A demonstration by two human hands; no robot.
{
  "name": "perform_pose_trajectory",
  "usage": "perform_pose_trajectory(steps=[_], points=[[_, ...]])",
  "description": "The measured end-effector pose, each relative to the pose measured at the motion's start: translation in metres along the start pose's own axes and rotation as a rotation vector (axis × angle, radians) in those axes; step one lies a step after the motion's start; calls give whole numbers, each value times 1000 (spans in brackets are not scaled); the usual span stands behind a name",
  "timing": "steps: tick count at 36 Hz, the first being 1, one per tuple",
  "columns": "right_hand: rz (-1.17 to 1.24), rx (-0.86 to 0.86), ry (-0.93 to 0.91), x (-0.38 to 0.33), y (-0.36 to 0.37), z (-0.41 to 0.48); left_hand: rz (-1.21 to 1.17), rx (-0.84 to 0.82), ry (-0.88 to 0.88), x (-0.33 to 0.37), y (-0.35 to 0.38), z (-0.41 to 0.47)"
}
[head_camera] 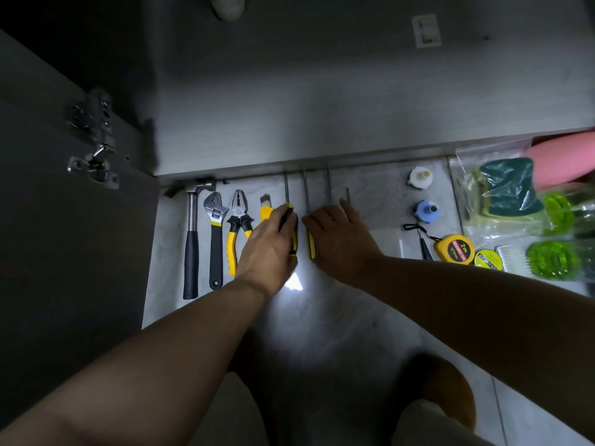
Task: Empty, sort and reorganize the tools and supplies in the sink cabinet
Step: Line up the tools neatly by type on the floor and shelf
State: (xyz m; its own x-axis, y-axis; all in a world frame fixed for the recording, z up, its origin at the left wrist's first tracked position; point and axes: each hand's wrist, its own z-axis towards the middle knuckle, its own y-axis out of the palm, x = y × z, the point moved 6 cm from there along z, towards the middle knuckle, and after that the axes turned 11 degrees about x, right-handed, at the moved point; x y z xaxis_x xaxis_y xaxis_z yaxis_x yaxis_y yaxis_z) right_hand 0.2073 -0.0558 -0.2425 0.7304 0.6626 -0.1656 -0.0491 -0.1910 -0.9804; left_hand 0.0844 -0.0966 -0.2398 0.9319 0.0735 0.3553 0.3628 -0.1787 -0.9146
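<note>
Tools lie in a row on the pale floor before the open sink cabinet (289,107): a hammer (192,239), an adjustable wrench (215,233), yellow pliers (238,226), a yellow utility knife (266,207) and several screwdrivers. My left hand (270,246) grips the black-and-yellow handle of one screwdriver (292,233). My right hand (338,236) lies flat with straight fingers over the handles of the screwdrivers beside it; one yellow handle (311,246) shows at its left edge, and thin shafts (329,185) stick out beyond its fingers.
Right of the hands lie a white cap (420,177), a blue cap (425,210), a yellow tape measure (454,248), a tape roll (486,259), bagged green sponges (505,188), green brushes (553,259) and something pink (563,156). The cabinet door (64,204) stands open at left.
</note>
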Motion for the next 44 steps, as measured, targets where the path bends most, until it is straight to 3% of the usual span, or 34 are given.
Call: perform_pose_trajectory(steps=[5,11,20,30,44], points=[[22,-19,1,1,-3,-1,-4,10,-15,0,1,-1],[106,190,48,25,-24,-13,-1,30,-21,-1,1,0],[207,-41,204,67,-3,-42,7,52,-23,7,0,-1],[151,-58,294,81,-19,-96,86,49,6,19,2,-5],[152,-68,652,115,-15,-140,159,88,-47,19,-14,-10]])
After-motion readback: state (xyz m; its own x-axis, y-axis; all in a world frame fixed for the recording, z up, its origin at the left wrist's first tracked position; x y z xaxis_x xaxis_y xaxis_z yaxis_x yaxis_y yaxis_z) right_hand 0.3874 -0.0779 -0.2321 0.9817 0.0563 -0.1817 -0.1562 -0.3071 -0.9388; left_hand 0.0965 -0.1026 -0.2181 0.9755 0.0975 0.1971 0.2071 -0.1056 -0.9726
